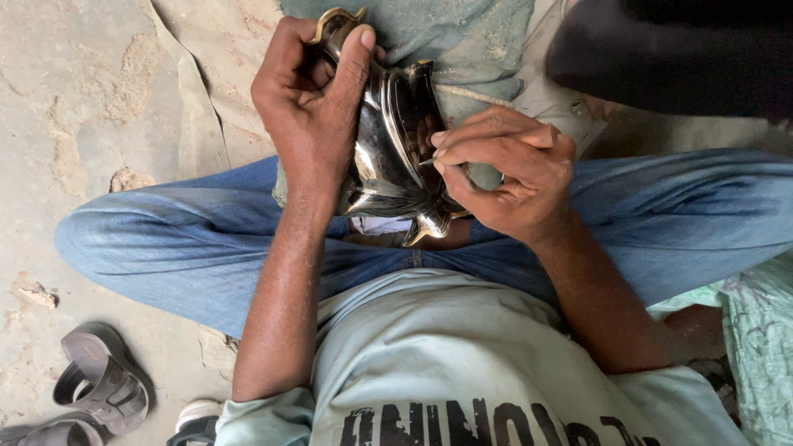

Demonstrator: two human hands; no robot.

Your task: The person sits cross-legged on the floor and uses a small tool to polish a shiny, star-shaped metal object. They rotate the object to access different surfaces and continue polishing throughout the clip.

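Gripping metal vessel (388,140), left hand (310,99); right hand (504,169) pinches tool (428,161).

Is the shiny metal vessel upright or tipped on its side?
Tipped: the metal vessel lies sideways across the lap, gripped by the left hand, while the right hand presses a thin tool against it.

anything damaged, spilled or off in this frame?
Nothing stands out. The left hand grips a shiny dark metal piece in the lap, while the right hand pinches a thin tool against it. The piece shows no visible break. The sandals lie loosely on the floor.
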